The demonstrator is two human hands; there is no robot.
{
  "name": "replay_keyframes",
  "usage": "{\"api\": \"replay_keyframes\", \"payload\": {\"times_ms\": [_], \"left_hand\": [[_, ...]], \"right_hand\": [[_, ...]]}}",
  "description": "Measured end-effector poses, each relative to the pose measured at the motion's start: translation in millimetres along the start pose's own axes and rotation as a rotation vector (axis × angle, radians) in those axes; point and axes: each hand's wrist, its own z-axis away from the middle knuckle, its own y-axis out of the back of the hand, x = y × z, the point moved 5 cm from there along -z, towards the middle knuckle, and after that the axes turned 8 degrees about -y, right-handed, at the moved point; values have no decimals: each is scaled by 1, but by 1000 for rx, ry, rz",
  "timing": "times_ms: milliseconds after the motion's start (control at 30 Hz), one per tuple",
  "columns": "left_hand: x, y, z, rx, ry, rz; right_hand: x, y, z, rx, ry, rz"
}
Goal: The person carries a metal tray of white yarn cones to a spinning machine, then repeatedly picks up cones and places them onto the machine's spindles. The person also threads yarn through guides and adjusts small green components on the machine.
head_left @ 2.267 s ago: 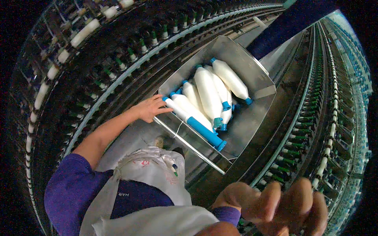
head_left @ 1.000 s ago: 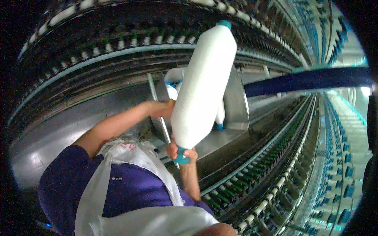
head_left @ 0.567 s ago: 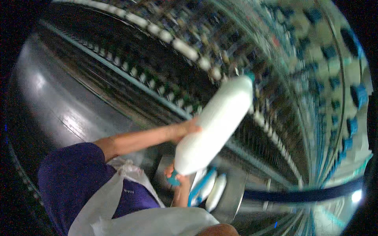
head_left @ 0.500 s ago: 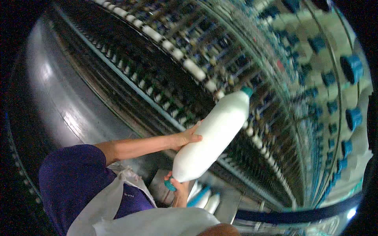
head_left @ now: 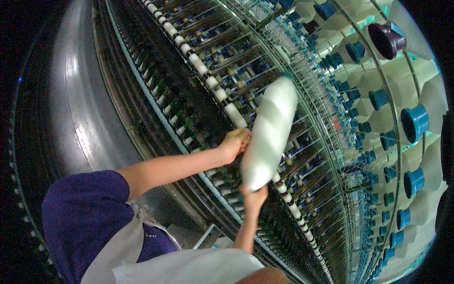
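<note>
A large white yarn bobbin with a blue core is held up, tilted, in front of a long spinning frame. It is blurred by motion. My left hand presses against its left side near the middle. My right hand grips its lower end from underneath. The bobbin's top points toward the rows of thin threads and the creel above.
Rows of full white bobbins on blue cores hang at the right. A line of small white rollers runs diagonally along the frame. A grey floor aisle lies at the left. A metal trolley edge shows below.
My right hand picked a bobbin out of the metal trolley tray and raised it. My view swung up from the tray to the frame, and both hands now hold the bobbin higher.
</note>
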Motion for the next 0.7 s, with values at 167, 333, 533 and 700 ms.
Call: {"api": "replay_keyframes", "payload": {"times_ms": [167,333,533,700], "left_hand": [[-42,21,73,-861,81,-823],[-30,135,134,-913,-14,-1269],[-39,212,169,-774,341,-1332],[-63,201,185,-1059,130,-1473]], "right_hand": [[-55,68,-129,237,240,769],[-58,90,-180,261,418,1143],[-65,76,-155,146,539,958],[-77,84,-109,453,727,1061]]}}
